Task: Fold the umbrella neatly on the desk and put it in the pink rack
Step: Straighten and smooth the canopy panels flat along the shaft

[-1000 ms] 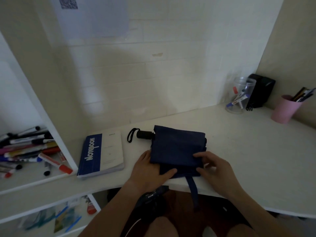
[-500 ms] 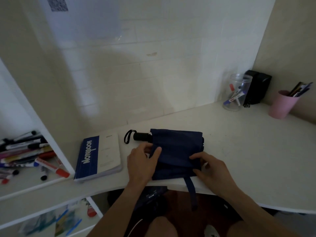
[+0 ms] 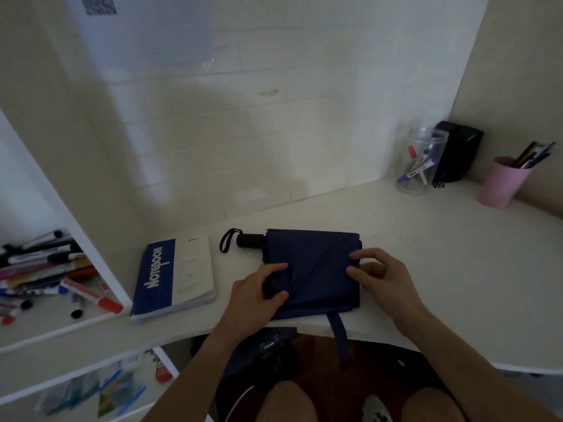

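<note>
The navy umbrella (image 3: 313, 269) lies flattened on the white desk (image 3: 441, 269). Its black handle (image 3: 249, 240) and wrist loop point left, and its closing strap (image 3: 339, 336) hangs over the front edge. My left hand (image 3: 253, 296) pinches the fabric's left edge between thumb and fingers. At the right edge my right hand (image 3: 384, 278) pinches the fabric with curled fingers. A pink cup-shaped rack (image 3: 502, 187) holding pens stands far right by the wall.
A blue and white notebook (image 3: 176, 278) lies just left of the umbrella. A clear jar (image 3: 422, 159) with markers and a black box (image 3: 457, 153) stand at the back right. Several markers (image 3: 45, 275) lie on the left shelf. My knees are below the desk edge.
My left hand went up toward the handle, then came back down to grip the fabric's left edge. My right hand shifted from the lower edge up to the right edge.
</note>
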`<state>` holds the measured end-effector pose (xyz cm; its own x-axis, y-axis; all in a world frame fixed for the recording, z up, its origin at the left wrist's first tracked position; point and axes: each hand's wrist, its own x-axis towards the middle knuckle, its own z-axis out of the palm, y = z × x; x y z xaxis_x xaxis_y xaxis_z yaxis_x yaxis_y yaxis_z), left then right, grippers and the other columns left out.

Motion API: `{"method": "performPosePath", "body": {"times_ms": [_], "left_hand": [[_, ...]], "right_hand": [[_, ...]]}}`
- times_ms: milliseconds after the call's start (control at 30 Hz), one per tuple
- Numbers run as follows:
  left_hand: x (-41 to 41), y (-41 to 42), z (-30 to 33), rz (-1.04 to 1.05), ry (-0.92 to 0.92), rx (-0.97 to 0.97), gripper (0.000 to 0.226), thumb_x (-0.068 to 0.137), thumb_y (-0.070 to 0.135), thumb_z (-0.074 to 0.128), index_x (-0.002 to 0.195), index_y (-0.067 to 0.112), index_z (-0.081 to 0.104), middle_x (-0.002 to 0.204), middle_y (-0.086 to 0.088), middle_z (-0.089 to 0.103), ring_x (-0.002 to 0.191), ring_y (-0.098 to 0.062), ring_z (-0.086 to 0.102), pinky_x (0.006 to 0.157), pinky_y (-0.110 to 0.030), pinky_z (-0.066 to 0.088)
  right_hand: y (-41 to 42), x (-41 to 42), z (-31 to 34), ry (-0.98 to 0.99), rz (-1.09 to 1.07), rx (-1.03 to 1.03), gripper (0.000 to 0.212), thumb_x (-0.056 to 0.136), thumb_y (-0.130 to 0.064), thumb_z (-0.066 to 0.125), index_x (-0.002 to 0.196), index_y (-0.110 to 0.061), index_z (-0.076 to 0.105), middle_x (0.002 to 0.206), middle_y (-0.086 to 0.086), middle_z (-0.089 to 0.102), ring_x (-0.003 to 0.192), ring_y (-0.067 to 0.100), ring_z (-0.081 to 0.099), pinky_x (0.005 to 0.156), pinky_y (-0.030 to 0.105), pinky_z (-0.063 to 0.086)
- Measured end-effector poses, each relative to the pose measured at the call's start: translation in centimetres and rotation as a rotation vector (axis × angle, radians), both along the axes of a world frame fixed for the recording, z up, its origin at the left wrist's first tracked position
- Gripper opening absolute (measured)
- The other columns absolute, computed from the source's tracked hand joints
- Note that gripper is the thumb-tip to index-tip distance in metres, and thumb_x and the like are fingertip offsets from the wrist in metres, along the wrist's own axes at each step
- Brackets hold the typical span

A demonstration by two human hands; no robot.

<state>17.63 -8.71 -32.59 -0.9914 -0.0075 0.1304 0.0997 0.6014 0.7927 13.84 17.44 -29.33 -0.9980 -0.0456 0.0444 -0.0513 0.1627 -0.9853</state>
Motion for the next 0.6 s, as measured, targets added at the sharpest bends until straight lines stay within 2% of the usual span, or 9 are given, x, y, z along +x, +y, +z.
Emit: {"method": "performPosePath", "body": {"times_ms": [133,200,300,433,500,533,600], "left_hand": [[-0.1,0.0,0.1,0.021,-0.038,0.027,0.051,0.090,0.023,0.073,0.134,0.043,0.058,0.127,0.017,0.060,0.119,0.001,0.053,0.102,-0.018,0.043],[-0.2,-0.1,0.0,0.026,-0.069,0.081,0.049,0.088,0.029,0.072,0.131,0.048,0.059,0.129,0.013,0.063,0.120,-0.004,0.056,0.106,-0.027,0.047],[-0.3,-0.3,0.0,0.037,-0.105,0.139,0.050,0.078,0.042,0.067,0.125,0.056,0.059,0.126,0.007,0.067,0.117,-0.008,0.062,0.103,-0.038,0.053],[-0.3,-0.3,-0.1,0.034,-0.110,0.175,0.054,0.076,0.036,0.067,0.127,0.052,0.060,0.124,0.011,0.068,0.114,-0.005,0.063,0.104,-0.037,0.053],[-0.3,-0.1,0.0,0.048,-0.113,0.196,0.045,0.083,0.046,0.068,0.128,0.049,0.061,0.125,0.012,0.067,0.116,-0.005,0.062,0.104,-0.036,0.053],[-0.2,0.0,0.0,0.060,-0.099,0.180,0.042,0.087,0.050,0.067,0.128,0.046,0.062,0.125,0.012,0.067,0.116,-0.006,0.062,0.103,-0.034,0.053],[0.1,0.3,0.2,0.077,-0.037,0.083,0.038,0.094,0.043,0.066,0.132,0.038,0.062,0.124,0.012,0.067,0.115,-0.007,0.062,0.101,-0.027,0.051]], "right_hand": [[0.1,0.4,-0.2,-0.027,0.100,0.042,0.019,0.094,-0.018,0.068,0.110,-0.028,0.065,0.088,0.003,0.078,0.082,0.010,0.074,0.062,0.013,0.053],[0.0,0.6,-0.3,-0.024,0.127,0.021,0.024,0.093,-0.013,0.069,0.112,-0.027,0.065,0.091,0.004,0.079,0.083,0.013,0.075,0.064,0.016,0.056],[0.4,0.8,-0.3,-0.038,0.157,0.017,0.026,0.091,-0.012,0.070,0.112,-0.025,0.064,0.094,0.003,0.080,0.084,0.013,0.076,0.064,0.017,0.057],[1.0,0.9,-0.7,-0.011,0.244,0.160,0.030,0.089,-0.016,0.073,0.114,-0.028,0.062,0.098,0.002,0.079,0.089,0.017,0.075,0.078,0.035,0.062],[0.9,0.7,-0.9,0.006,0.238,0.215,0.028,0.090,-0.021,0.072,0.114,-0.031,0.062,0.095,0.003,0.078,0.088,0.017,0.075,0.083,0.042,0.061],[0.8,0.6,-1.0,0.016,0.228,0.239,0.026,0.092,-0.025,0.070,0.114,-0.035,0.062,0.092,0.006,0.077,0.088,0.019,0.074,0.085,0.045,0.061],[0.7,0.2,-1.4,0.056,0.209,0.319,0.025,0.094,-0.031,0.065,0.116,-0.043,0.061,0.091,0.013,0.074,0.089,0.026,0.072,0.086,0.050,0.059]]}}
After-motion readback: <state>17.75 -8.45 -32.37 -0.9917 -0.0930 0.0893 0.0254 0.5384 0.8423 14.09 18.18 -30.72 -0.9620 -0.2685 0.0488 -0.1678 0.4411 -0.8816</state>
